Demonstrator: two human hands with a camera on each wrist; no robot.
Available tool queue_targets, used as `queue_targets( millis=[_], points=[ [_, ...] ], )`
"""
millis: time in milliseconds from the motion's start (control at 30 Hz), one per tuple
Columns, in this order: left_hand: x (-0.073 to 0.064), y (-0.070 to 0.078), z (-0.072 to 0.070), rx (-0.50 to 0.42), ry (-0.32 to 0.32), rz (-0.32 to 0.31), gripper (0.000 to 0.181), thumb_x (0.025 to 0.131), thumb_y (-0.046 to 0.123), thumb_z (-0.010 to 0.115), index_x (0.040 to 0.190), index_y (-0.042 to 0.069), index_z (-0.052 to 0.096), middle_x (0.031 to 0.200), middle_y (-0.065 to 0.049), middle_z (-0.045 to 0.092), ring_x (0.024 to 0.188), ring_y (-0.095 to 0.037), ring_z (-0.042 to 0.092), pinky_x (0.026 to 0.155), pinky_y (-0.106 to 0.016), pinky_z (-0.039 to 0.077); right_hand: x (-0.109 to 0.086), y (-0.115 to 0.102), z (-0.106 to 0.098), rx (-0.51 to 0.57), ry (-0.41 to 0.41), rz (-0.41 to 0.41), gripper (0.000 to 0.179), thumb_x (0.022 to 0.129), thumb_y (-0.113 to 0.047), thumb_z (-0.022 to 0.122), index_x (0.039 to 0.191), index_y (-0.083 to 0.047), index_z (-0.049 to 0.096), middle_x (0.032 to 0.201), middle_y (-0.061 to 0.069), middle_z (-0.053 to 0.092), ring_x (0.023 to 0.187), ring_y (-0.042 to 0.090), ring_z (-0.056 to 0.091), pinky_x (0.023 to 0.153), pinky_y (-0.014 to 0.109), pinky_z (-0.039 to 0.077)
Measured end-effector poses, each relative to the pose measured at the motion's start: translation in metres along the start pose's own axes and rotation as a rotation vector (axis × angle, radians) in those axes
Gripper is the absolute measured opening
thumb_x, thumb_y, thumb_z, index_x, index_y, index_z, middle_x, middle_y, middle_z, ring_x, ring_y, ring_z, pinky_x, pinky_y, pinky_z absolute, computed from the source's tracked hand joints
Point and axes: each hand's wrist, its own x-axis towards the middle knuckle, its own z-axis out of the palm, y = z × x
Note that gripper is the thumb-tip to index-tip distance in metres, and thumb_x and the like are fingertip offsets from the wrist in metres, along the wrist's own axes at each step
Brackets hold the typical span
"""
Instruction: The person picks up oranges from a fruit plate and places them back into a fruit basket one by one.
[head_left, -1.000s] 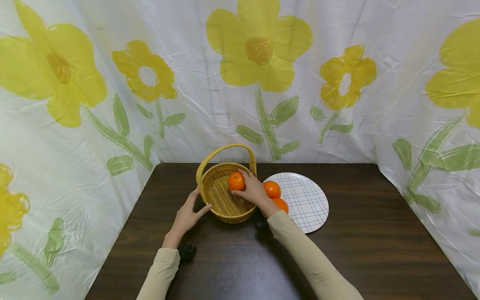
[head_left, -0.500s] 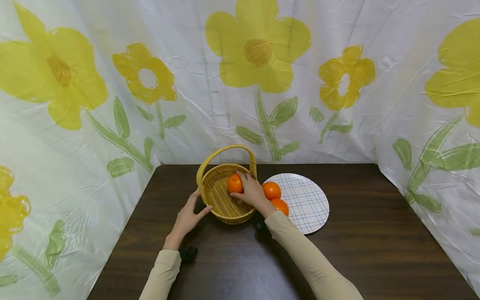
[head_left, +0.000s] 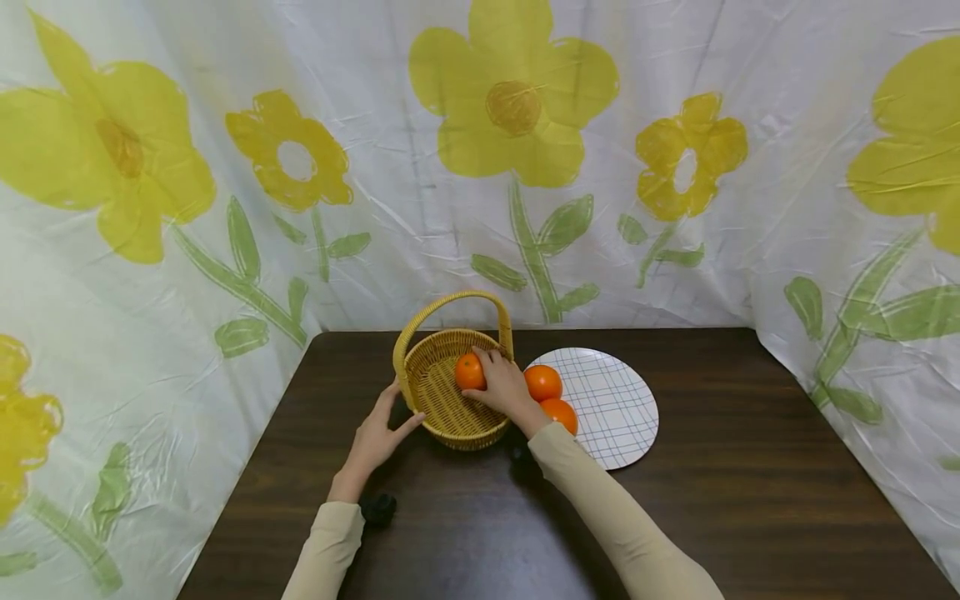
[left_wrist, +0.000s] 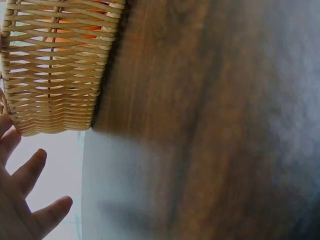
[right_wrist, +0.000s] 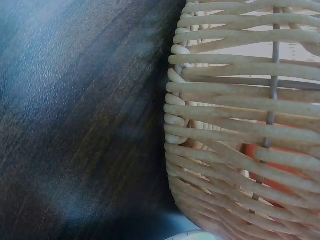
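Note:
A yellow wicker basket (head_left: 467, 438) with a tall arched handle stands at the back of the table. Inside it, my right hand (head_left: 501, 388) holds an orange (head_left: 469, 372) between thumb and fingers, low near the basket's right side. My left hand (head_left: 372, 440) spreads around the basket's left side, thumb at the front rim and fingers touching the outer wall. In the left wrist view the fingers of the left hand (left_wrist: 20, 195) look spread beside the woven basket (left_wrist: 57, 75). Through the weave (right_wrist: 225, 105) in the right wrist view, a patch of the orange (right_wrist: 280, 172) shows; the right hand is hidden there.
To the basket's right lies a white plate (head_left: 611, 400) with a blue grid pattern. Two more oranges, one behind (head_left: 543, 382) and one in front (head_left: 560, 415), sit on its left part. A flower-printed curtain (head_left: 420, 233) hangs behind the dark wooden table (head_left: 735, 467).
My right hand has lowered the orange slightly into the basket, its fingers still around it. The left hand stays at the basket's side, and the view has shifted a little.

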Motion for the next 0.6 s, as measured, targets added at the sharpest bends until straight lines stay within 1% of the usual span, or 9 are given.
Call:
queue_targets(
  millis=[67,233,333,433,600],
  points=[
    [-0.0001,0.0004,0.0001,-0.006,0.003,-0.004,0.076,0.084,0.058,0.056,0.145,0.044,0.014,0.155,0.008,0.014,0.134,-0.033,0.033,0.095,-0.063,0.034,0.0009,0.0009,0.0013,-0.001,-0.007,0.005,0.086,0.077,-0.050,0.070,0.146,-0.016,0.030,0.129,0.015,0.047,0.108,0.031,0.054,0.092,0.047,0.044],
    [-0.0001,0.0006,0.0001,-0.013,0.004,0.005,0.076,0.084,0.058,0.056,0.146,0.043,0.014,0.155,0.004,0.016,0.134,-0.033,0.032,0.095,-0.064,0.033,0.0010,0.0015,0.0016,0.001,0.001,0.015,0.088,0.076,-0.051,0.070,0.147,-0.019,0.029,0.133,0.013,0.046,0.110,0.032,0.053,0.092,0.047,0.045],
    [0.0007,0.0000,0.0009,-0.016,0.003,0.002,0.076,0.084,0.058,0.056,0.145,0.043,0.015,0.155,0.005,0.016,0.135,-0.032,0.032,0.095,-0.063,0.033,-0.0001,0.0017,0.0006,0.018,0.015,0.014,0.087,0.076,-0.049,0.071,0.146,-0.018,0.030,0.135,0.014,0.044,0.112,0.034,0.052,0.091,0.049,0.045],
    [0.0006,-0.0006,0.0009,-0.011,0.002,0.003,0.076,0.084,0.058,0.056,0.145,0.043,0.014,0.155,0.005,0.016,0.135,-0.031,0.032,0.095,-0.064,0.033,-0.0011,0.0008,-0.0010,0.032,0.012,0.010,0.086,0.077,-0.049,0.071,0.146,-0.018,0.030,0.137,0.014,0.042,0.115,0.034,0.050,0.091,0.049,0.045],
    [-0.0004,-0.0004,0.0002,-0.013,0.004,0.008,0.076,0.084,0.058,0.056,0.146,0.041,0.015,0.155,0.003,0.016,0.135,-0.032,0.031,0.095,-0.064,0.033,-0.0034,-0.0011,-0.0047,0.054,0.012,0.000,0.085,0.077,-0.048,0.071,0.146,-0.018,0.031,0.139,0.014,0.040,0.118,0.034,0.047,0.090,0.050,0.045]
  ],
)
